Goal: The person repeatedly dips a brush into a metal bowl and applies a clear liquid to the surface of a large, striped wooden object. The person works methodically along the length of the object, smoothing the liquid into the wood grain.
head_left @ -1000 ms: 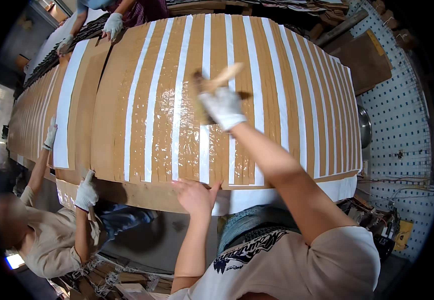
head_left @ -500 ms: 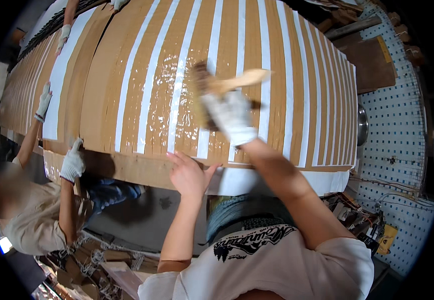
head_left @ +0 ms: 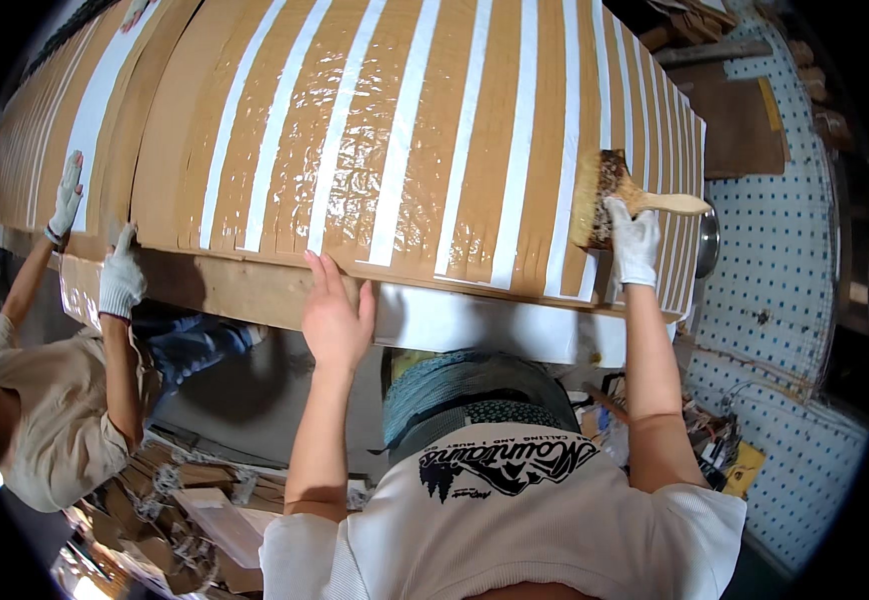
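My right hand (head_left: 637,240), in a white knit glove, grips a wide flat brush (head_left: 610,200) with dark, pale-tipped bristles and a light wooden handle that points right. The bristles lie on the right part of a broad layer of brown sheets (head_left: 435,130) with white stripes between them. A wet, clear, glossy coat shines over the middle of the sheets. Bare and with its thumb apart from the fingers, my left hand (head_left: 338,315) rests its fingertips on the sheets' near edge. Nothing is held in it.
At the left, a co-worker's gloved hands (head_left: 122,280) touch the sheets; another hand (head_left: 135,14) shows at the far left edge. A white sheet (head_left: 495,325) hangs along the front. Cardboard scraps (head_left: 195,500) lie lower left. A dotted panel (head_left: 770,260) stands right, beside a metal bowl (head_left: 709,243).
My right hand has carried the brush right across the striped sheets. My left hand stays at the near edge. The whole view has shifted slightly.
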Tool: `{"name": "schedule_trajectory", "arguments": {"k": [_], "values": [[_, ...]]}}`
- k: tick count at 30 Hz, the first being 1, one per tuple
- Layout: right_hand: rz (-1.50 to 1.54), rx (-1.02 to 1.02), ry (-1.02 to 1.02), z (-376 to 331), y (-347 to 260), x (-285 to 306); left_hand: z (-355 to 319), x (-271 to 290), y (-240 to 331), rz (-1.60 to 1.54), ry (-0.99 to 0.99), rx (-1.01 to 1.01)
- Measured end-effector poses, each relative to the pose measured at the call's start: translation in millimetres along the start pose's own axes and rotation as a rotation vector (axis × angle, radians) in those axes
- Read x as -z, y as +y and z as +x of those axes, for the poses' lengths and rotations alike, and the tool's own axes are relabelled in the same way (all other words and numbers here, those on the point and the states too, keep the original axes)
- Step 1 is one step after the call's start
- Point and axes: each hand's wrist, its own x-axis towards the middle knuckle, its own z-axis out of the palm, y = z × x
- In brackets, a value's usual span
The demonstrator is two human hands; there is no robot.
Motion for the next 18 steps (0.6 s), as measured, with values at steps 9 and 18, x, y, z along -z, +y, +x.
{"name": "schedule_trajectory", "arguments": {"k": [9, 18], "values": [[0.543, 0.83, -0.615, 14.6, -222.6, -44.6, 1.7, 13.2, -25.0, -0.182, 0.408, 0.083], [0.193, 1.427, -0.519, -32.5, -337.3, -148.3, 4.7, -19.1, -26.5, -0.156, 0.333, 0.199]]}}
